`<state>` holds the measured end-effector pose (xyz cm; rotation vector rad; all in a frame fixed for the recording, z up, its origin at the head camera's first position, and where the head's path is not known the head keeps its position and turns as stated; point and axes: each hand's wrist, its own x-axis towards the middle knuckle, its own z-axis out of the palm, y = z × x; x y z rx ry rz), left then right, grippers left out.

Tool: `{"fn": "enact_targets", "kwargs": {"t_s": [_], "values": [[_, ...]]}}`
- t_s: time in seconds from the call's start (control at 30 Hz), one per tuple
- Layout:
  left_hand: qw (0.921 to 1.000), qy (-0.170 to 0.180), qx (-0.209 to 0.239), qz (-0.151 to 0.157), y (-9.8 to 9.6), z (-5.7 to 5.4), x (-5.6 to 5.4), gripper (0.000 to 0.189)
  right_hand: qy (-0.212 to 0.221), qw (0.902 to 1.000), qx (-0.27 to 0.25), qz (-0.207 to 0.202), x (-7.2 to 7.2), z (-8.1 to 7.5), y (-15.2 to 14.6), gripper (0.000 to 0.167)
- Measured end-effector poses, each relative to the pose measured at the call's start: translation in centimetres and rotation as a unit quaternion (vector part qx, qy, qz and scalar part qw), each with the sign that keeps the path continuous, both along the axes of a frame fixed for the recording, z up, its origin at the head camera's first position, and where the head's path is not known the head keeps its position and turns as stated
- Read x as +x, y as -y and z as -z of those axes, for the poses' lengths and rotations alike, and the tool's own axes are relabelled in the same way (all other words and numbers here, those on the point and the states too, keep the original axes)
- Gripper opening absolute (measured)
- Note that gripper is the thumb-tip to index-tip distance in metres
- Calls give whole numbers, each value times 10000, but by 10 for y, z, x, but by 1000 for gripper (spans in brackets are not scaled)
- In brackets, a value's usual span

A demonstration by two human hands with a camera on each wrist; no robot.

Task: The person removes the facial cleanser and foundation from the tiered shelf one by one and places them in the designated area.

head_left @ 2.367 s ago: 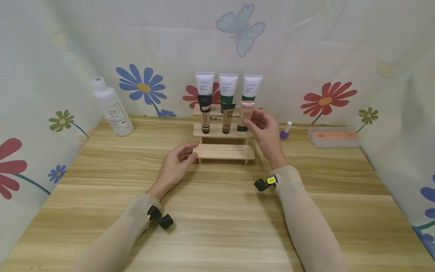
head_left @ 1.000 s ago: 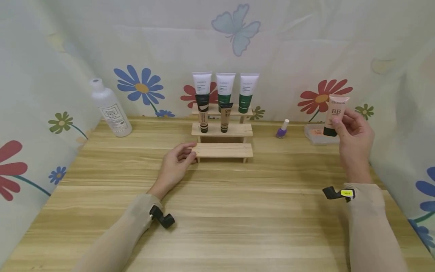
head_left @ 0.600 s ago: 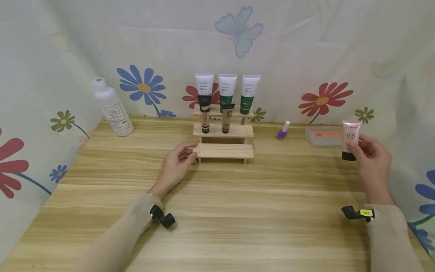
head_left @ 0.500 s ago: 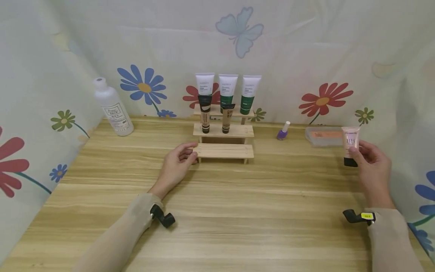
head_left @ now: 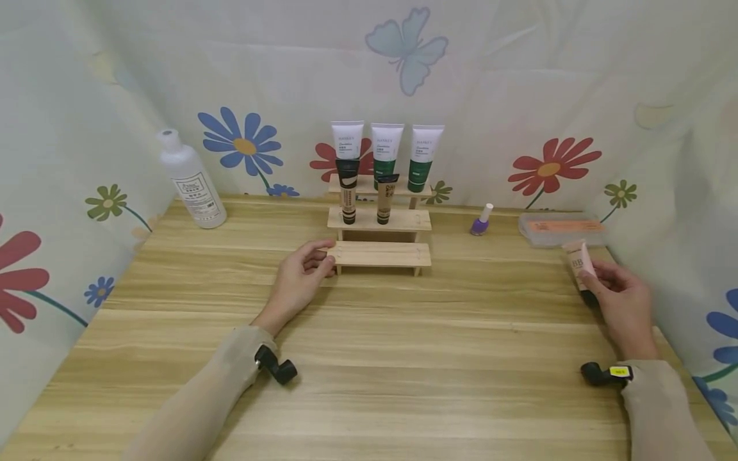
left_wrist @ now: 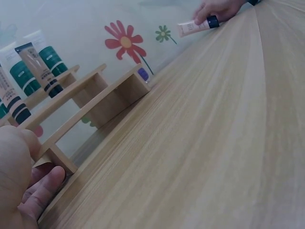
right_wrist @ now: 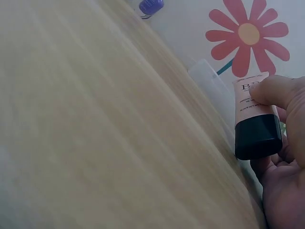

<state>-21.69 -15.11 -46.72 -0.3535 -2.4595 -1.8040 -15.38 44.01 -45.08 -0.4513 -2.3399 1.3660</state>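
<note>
My right hand (head_left: 625, 307) pinches a pink BB cream tube (head_left: 580, 264) between thumb and fingers, low over the right side of the table. The tube leans, its black cap (right_wrist: 259, 137) facing down. With thumb and fingers, my left hand (head_left: 298, 278) grips the left end of the lowest step of a wooden tiered stand (head_left: 380, 255). Two slim tubes, a black-topped one (head_left: 348, 192) and a tan one (head_left: 385, 200), stand on the middle step. Three white-and-green tubes (head_left: 423, 157) line the top step, one partly hidden behind the black-topped tube.
A small purple nail polish bottle (head_left: 479, 225) stands right of the stand. Behind the right hand lies a clear plastic case (head_left: 539, 241) with an orange label. A large white bottle (head_left: 193, 186) stands at the back left. Flowered cloth walls (head_left: 484, 77) border the wooden table (head_left: 403, 371).
My right hand took the BB cream tube off the middle step, carried it right, then lowered it toward the table and tilted it. My left hand has stayed on the stand.
</note>
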Motion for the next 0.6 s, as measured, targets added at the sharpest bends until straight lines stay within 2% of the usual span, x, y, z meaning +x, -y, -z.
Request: {"fn": "enact_targets", "kwargs": {"t_s": [0.47,0.6], "values": [[10000,11,36,-34,-1,0,0,35,383,9983,435,75,-3,5,0,51],[10000,-28,9,-33,-1,1,0,35,372,9980,486,178,-3,6,0,50]]}}
